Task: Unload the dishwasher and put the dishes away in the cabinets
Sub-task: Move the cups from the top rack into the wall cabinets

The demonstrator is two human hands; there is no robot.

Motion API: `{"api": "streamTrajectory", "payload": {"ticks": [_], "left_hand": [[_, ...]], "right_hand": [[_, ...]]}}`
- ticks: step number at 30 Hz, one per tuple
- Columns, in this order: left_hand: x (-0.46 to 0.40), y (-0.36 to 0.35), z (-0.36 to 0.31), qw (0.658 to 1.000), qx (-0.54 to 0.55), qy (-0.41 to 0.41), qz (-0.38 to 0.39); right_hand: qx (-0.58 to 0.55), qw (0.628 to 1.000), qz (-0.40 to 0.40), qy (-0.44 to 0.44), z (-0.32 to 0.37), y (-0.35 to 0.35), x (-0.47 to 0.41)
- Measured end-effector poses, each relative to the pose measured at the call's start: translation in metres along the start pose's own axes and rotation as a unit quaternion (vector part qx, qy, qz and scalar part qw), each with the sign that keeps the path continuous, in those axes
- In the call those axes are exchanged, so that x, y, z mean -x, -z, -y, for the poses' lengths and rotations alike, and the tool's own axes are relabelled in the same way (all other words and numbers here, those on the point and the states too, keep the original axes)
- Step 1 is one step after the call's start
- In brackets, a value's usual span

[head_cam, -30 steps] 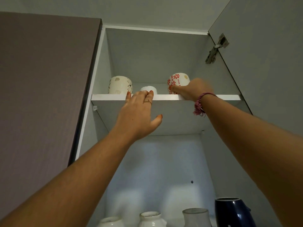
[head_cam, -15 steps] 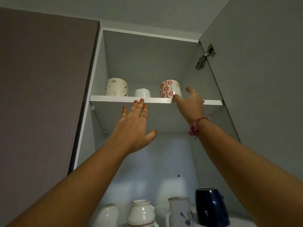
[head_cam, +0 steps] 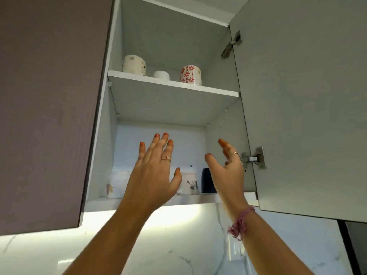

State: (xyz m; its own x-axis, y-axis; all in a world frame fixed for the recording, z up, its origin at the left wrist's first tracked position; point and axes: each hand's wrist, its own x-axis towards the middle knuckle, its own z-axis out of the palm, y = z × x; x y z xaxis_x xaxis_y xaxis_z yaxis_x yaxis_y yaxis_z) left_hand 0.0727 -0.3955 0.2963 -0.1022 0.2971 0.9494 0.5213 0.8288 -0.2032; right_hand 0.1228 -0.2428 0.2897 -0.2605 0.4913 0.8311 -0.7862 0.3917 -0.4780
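Both hands have dropped from the upper shelf (head_cam: 172, 84); left hand (head_cam: 153, 175) and right hand (head_cam: 228, 171) hang spread, empty. Red-flowered cup (head_cam: 191, 75) stands upside down near the shelf's front edge, free space to its right.

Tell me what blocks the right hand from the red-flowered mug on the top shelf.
Nothing visible does. The right hand hangs open and empty below the upper shelf; the red-flowered mug stands near the front edge, door open.

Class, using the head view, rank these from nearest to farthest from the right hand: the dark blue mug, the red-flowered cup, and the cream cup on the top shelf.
1. Dark blue mug: lower shelf, just left of the right hand.
2. Red-flowered cup: top shelf, right side.
3. Cream cup: top shelf, far left.
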Motion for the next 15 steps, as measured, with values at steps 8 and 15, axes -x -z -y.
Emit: {"api": "streamTrajectory", "payload": {"ticks": [8, 15], "left_hand": [[0.033, 0.042, -0.043, 0.999, 0.028, 0.000, 0.032], [0.041, 0.091, -0.113, 0.998, 0.049, 0.005, 0.038]], "right_hand": [[0.050, 0.999, 0.009, 0.014, 0.039, 0.070, 0.035], [0.102, 0.992, 0.026, 0.069, 0.108, 0.154, 0.049]]}}
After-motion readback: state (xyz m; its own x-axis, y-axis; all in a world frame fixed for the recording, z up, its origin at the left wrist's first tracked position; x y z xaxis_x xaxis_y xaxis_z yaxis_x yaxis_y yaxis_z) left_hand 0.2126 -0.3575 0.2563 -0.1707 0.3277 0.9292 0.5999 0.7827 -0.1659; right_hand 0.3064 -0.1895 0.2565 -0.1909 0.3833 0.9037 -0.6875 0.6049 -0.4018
